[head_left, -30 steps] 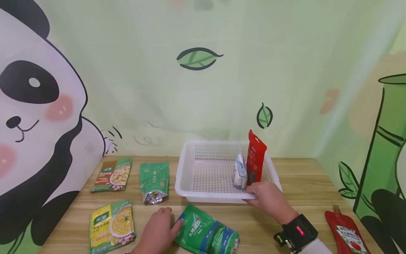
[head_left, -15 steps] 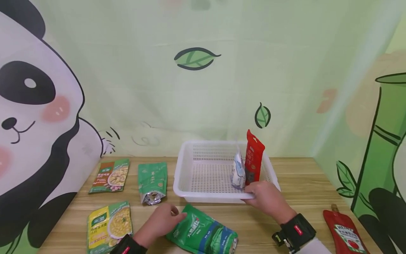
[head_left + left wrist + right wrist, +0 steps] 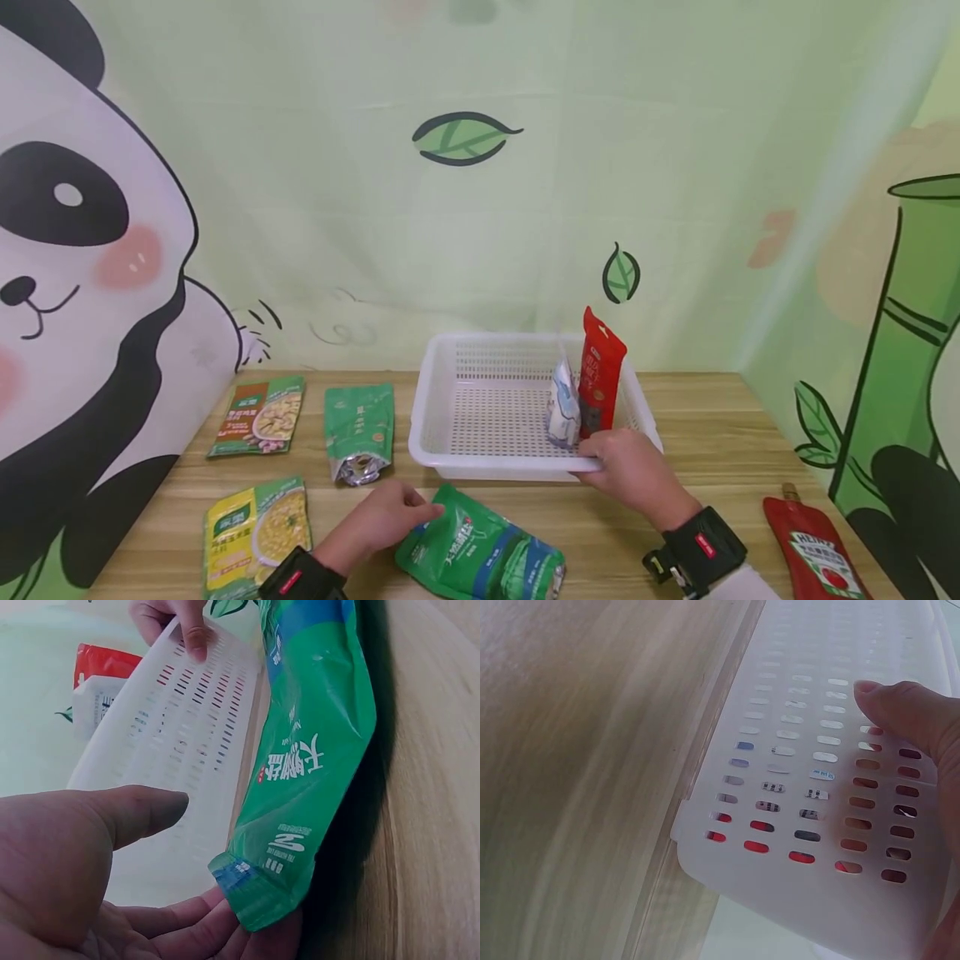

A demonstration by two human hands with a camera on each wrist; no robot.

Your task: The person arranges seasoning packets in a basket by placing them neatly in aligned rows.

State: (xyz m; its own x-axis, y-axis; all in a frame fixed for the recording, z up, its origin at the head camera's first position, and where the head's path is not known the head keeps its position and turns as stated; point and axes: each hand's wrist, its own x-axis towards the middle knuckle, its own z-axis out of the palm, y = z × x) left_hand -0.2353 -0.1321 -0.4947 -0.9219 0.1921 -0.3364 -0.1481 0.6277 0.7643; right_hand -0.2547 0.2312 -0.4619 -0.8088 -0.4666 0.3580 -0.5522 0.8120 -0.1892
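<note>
A green bag of salt point(image 3: 483, 542) lies slanted at the front of the wooden table. My left hand point(image 3: 382, 517) is at its upper left corner. In the left wrist view its fingers reach under the end of the bag, and the thumb point(image 3: 146, 814) stands apart from it. My right hand point(image 3: 633, 473) grips the near rim of a white plastic basket point(image 3: 487, 461), its thumb point(image 3: 900, 709) pressed along the perforated outer wall. Inside the basket a red packet point(image 3: 602, 379) and a blue-and-white pouch point(image 3: 562, 408) stand upright side by side at the right.
Left of the basket lie a green foil-bottomed pouch point(image 3: 362, 425), a brown-and-green food packet point(image 3: 258, 415) and a yellow-and-green soup packet point(image 3: 255, 529). A red Heinz ketchup pouch point(image 3: 813, 546) lies at the right. A printed curtain point(image 3: 480, 250) hangs behind the table.
My left hand has moved up and right to the corner of the salt bag, whose left end has shifted slightly left. The right hand keeps its hold on the basket rim.
</note>
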